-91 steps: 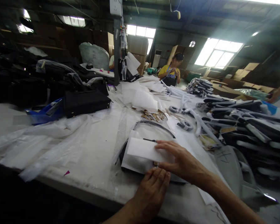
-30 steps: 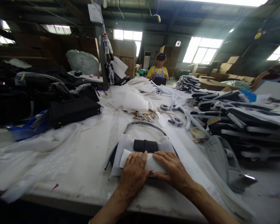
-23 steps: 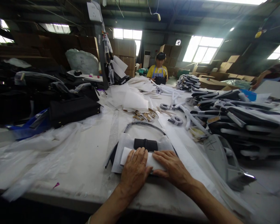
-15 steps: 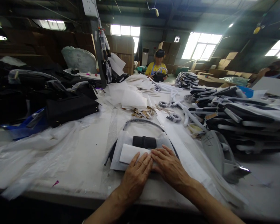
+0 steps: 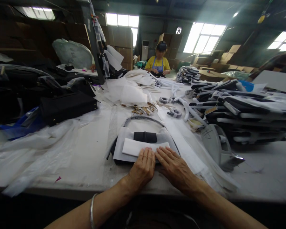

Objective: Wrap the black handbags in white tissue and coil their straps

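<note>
A black handbag (image 5: 145,137) lies flat near the table's front edge, wrapped in white tissue, its curved handle (image 5: 143,119) pointing away from me. A folded white sheet (image 5: 138,148) lies across its front. My left hand (image 5: 143,167) rests palm down on the near edge of that sheet, fingers flat and together. My right hand (image 5: 175,165) lies flat beside it, fingers stretched onto the wrapping. Neither hand holds anything.
Black bags (image 5: 66,106) and clear plastic film (image 5: 35,149) lie to the left. A stack of wrapped black bags (image 5: 243,108) fills the right side. White tissue sheets (image 5: 131,92), tape rolls (image 5: 173,112) and paper tags (image 5: 143,109) lie beyond. A person in yellow (image 5: 158,63) works at the far end.
Both hands have slid back toward me along the white sheet, from covering it to resting at its near edge. The view has dropped, showing more of my forearms.
</note>
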The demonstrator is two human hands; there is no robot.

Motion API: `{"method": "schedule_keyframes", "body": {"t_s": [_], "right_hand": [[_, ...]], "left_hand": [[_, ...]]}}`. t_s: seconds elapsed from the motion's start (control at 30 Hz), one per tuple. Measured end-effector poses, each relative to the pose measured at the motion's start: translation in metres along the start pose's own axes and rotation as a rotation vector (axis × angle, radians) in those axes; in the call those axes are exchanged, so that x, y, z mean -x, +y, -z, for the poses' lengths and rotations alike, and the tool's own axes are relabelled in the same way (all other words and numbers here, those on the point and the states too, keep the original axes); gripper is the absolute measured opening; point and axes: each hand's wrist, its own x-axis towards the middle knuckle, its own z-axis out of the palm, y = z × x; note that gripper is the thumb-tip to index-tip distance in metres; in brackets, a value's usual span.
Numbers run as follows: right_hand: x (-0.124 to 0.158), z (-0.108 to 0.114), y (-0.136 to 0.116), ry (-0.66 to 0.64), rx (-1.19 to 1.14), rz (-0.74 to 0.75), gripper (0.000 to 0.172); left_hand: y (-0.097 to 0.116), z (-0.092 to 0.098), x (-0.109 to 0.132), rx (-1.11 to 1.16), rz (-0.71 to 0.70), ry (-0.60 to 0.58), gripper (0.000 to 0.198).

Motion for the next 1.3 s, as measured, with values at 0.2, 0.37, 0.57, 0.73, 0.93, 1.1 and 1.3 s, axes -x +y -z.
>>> {"method": "schedule_keyframes", "body": {"t_s": [0.2,0.37,0.57,0.73,0.93,1.1,1.3], "right_hand": [[-0.002,-0.008,-0.007,0.061,0.031,-0.07,0.061],[-0.018,-0.012,-0.005,0.191,0.129,-0.103,0.043],[-0.041,-0.001,0.005,0.174,0.139,-0.069,0.019],[-0.052,0.0,0.005,0.097,0.165,-0.007,0.01],[-0.05,0.004,0.003,0.038,0.032,-0.025,0.015],[-0.037,0.033,0.006,0.178,-0.187,0.023,0.022],[-0.006,0.053,0.06,0.448,-0.182,-0.192,0.023]], "left_hand": [[-0.023,0.0,-0.002,0.077,-0.1,0.038,0.039],[-0.036,0.002,-0.012,0.134,-0.1,0.114,0.037],[-0.04,0.003,-0.02,0.161,0.01,0.154,0.045],[-0.039,-0.007,-0.019,0.117,0.117,0.215,0.045],[-0.044,-0.016,-0.008,0.15,0.075,0.317,0.039],[-0.043,-0.023,-0.002,0.237,0.118,0.397,0.041],[-0.046,-0.026,-0.002,0.248,0.12,0.437,0.054]]}}
